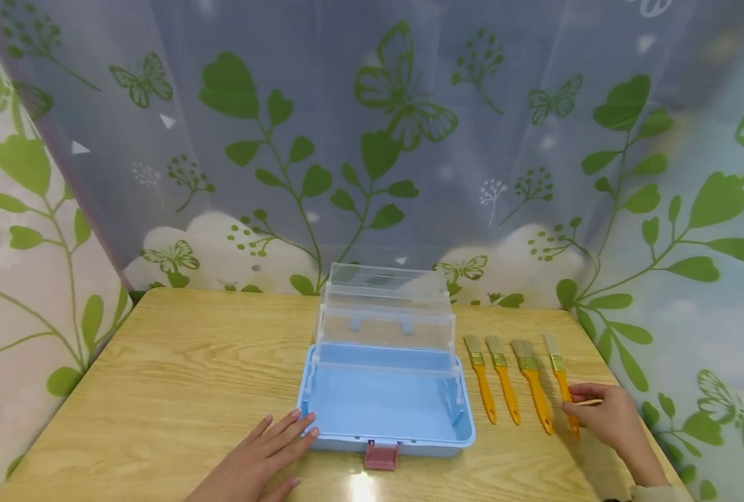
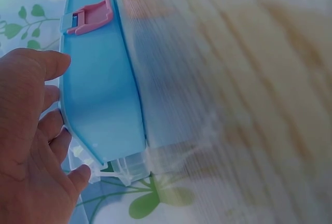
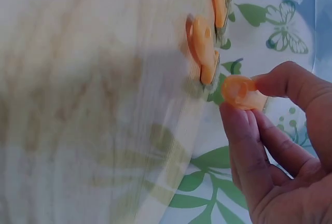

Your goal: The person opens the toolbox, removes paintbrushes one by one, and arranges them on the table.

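Note:
A light blue plastic box [image 1: 378,404] with its clear lid [image 1: 387,300] raised stands mid-table, and no objects show inside it. My left hand [image 1: 261,453] has its fingers spread at the box's front left corner, the fingertips at the rim; the left wrist view shows this hand [image 2: 36,125] beside the blue wall [image 2: 101,89]. To the right, my right hand [image 1: 606,415] pinches the orange handle of the rightmost paintbrush [image 1: 558,369] between thumb and fingers. In the right wrist view, the handle's end [image 3: 238,92] sticks out from the pinch.
Three more orange-handled paintbrushes, a left one [image 1: 481,383], a middle one [image 1: 505,383] and a wider one [image 1: 535,390], lie in a row right of the box. A pink latch [image 1: 381,457] hangs at the box's front. Patterned curtains [image 1: 346,174] surround the wooden table [image 1: 177,376].

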A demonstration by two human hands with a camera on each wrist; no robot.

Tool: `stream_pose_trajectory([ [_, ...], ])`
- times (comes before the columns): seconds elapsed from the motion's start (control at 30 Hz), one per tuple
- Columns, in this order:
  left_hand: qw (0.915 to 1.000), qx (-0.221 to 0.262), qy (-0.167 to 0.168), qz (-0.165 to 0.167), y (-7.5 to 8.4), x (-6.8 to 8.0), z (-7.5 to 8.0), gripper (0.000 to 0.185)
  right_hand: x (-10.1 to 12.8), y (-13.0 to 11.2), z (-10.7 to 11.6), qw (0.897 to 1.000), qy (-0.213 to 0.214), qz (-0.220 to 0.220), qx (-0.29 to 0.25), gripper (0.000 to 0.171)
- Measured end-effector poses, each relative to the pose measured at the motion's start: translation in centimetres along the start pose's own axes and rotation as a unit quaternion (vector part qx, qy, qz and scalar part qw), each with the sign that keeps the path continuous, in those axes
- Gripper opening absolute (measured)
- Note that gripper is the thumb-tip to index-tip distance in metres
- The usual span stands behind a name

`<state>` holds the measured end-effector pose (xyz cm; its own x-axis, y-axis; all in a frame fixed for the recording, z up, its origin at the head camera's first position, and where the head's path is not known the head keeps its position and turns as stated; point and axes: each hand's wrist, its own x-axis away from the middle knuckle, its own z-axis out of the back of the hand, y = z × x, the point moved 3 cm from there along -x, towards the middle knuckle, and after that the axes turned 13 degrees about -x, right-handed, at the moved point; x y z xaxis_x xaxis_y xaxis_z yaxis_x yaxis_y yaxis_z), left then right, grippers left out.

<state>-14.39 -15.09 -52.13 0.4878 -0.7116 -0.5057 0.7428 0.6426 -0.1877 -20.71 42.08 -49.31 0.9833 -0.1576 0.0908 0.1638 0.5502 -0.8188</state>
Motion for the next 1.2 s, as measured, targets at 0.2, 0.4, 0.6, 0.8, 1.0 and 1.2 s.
stream_pose_trajectory([
  [0.2,0.9999,-0.011,0.005,0.003,-0.1,-0.1,-0.1,0.071,-1.3,0.4,0.6,1.0,-0.005,-0.028,-0.014,0.037],
  [0.4,0.9999,-0.015,0.008,0.002,-0.1,-0.1,-0.3,0.073,-2.2,0.7,1.0,0.999,-0.026,-0.045,-0.008,0.037],
  [0.6,0.9999,-0.012,0.006,0.003,-0.2,-0.1,-0.2,0.074,-2.6,1.0,1.0,0.998,-0.035,-0.054,-0.004,0.036],
  [0.8,1.0,-0.006,0.005,0.004,-0.1,-0.1,-0.2,0.074,-2.7,2.0,1.0,0.998,-0.033,-0.057,0.013,0.032],
  [1.0,1.0,0.001,0.006,0.004,0.0,-0.1,-0.2,0.071,-2.8,2.4,0.9,0.997,-0.046,-0.059,0.036,0.033],
  [1.2,1.0,-0.004,0.005,0.006,-0.2,-0.1,-0.1,0.07,-3.5,2.0,1.2,0.995,-0.047,-0.044,0.073,0.035],
])
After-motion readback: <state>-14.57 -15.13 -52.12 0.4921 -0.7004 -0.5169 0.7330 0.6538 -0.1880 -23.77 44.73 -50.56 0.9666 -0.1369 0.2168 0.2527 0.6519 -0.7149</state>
